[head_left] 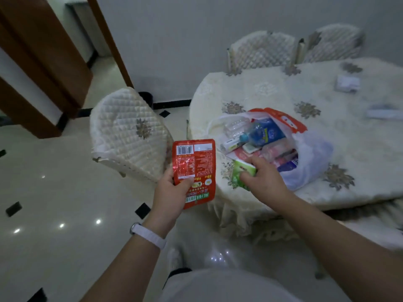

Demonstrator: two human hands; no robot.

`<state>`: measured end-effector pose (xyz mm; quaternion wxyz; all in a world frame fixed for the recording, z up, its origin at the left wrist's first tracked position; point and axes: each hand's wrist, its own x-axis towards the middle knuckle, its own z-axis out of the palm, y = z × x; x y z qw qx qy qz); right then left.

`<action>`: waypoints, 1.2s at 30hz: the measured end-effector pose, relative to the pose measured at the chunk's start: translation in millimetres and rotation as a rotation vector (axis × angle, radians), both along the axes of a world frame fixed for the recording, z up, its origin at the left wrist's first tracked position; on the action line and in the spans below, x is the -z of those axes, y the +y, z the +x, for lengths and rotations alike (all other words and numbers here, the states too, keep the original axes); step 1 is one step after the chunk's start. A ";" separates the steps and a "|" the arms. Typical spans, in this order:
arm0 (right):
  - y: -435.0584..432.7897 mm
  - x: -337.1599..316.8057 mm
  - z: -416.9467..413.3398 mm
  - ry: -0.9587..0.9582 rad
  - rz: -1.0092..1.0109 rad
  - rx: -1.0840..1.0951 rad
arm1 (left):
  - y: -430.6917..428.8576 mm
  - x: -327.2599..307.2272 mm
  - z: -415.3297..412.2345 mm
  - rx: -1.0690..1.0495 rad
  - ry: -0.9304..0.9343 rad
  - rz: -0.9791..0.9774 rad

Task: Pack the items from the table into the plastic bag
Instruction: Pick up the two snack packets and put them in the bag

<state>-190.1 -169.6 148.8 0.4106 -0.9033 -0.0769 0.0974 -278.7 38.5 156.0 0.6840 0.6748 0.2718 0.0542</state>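
A white plastic bag [311, 162] with red handles lies open on the table [283, 90], near its left edge. Inside it I see a blue-labelled bottle [259, 132], a small white tube and several pink and blue packets. My left hand [172, 192] grips a red foil pouch [194, 168] by its lower edge, held upright off the table's left side. My right hand [261, 177] grips a green packet [242, 173] at the bag's mouth, on the table's front edge.
A quilted chair [128, 131] stands left of the table, two more behind it [261, 51]. A small white box [346, 83] and a flat pale item [383, 112] lie at the table's right. The floor is glossy tile.
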 end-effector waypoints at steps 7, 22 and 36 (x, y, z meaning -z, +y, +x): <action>16.9 6.9 36.6 0.045 -0.084 0.262 | 31.3 22.7 92.4 0.303 0.073 -0.034; 22.5 19.9 55.0 0.094 -0.175 0.823 | 28.2 28.7 234.0 0.847 0.101 -0.047; -29.8 79.3 156.6 0.282 0.167 1.068 | -48.5 31.7 273.4 0.867 0.236 0.104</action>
